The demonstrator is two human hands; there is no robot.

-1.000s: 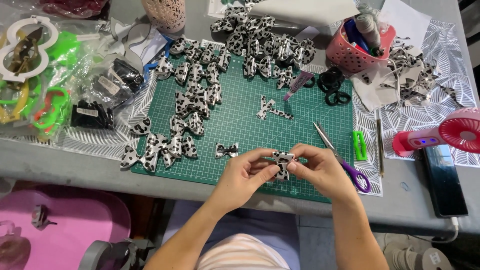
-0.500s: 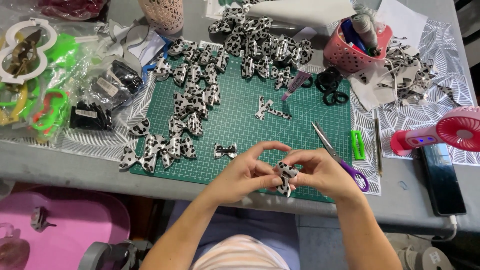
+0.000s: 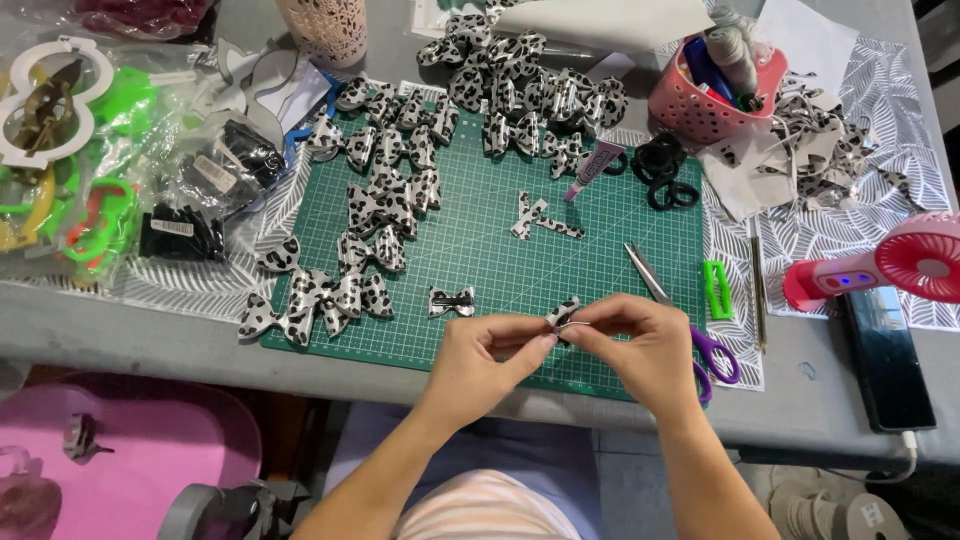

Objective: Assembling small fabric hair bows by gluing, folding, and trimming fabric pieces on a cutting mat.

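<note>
At the near edge of the green cutting mat (image 3: pixel 480 230), both hands meet over a small leopard-print ribbon piece (image 3: pixel 563 314). The left hand (image 3: pixel 483 352) has its grip closed on the piece from the left, thumb and forefinger pinching it. The right hand (image 3: pixel 640 345) closes on it from the right, fingers curled over the top, so the piece sits between the two sets of fingertips just above the mat's front border.

Just left of the hands, on the mat, lies a small bow with a dark clip (image 3: pixel 452 300). Further left on the mat, a group of finished leopard-print bows (image 3: pixel 330 295) spills over the mat's left edge, and more bows (image 3: pixel 520 90) are heaped along its far edge. Near the mat's middle lie two cut ribbon strips (image 3: pixel 535 218), with a glue tube (image 3: pixel 592 165) beyond them.

Purple-handled scissors (image 3: pixel 690 335) lie at the mat's right edge, partly under the right hand. Right of the mat on the grey surface (image 3: pixel 130 325) are a green clip (image 3: pixel 716 288), a pink handheld fan (image 3: pixel 885 265) and a dark phone (image 3: pixel 885 355). A pink basket (image 3: pixel 700 105) stands beyond the mat's far right corner.
</note>
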